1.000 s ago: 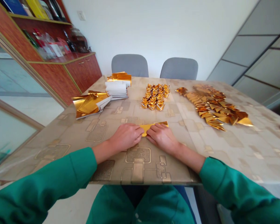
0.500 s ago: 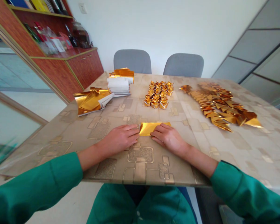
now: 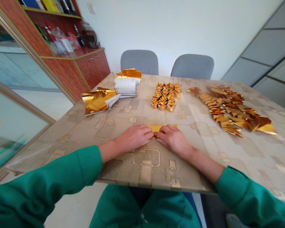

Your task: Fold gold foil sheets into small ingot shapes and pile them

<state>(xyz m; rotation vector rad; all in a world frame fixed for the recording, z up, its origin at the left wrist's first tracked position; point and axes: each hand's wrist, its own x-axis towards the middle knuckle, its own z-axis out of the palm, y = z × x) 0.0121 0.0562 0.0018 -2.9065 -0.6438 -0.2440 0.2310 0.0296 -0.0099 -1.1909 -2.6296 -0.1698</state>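
A folded strip of gold foil paper (image 3: 156, 128) lies on the table near its front edge, largely covered by my two hands. My left hand (image 3: 138, 136) is on the left end of the strip, its fingers closed at the near edge. From the other side my right hand (image 3: 172, 139) grips the same near edge, with bent fingers and fingertips close to those of the left. Beyond them stand rows of folded gold foil ingots (image 3: 165, 96), packed close together.
Loose gold foil sheets (image 3: 99, 99) lie at the left, beside a stack of white-backed paper (image 3: 125, 86). Folded gold foil pieces (image 3: 230, 109) spread in overlapping rows on the right. Two grey chairs (image 3: 139, 61) stand behind the patterned table (image 3: 104, 129).
My left hand has moved right over the foil strip, closer to my right hand, hiding more of the gold. The view has shifted slightly to the left.
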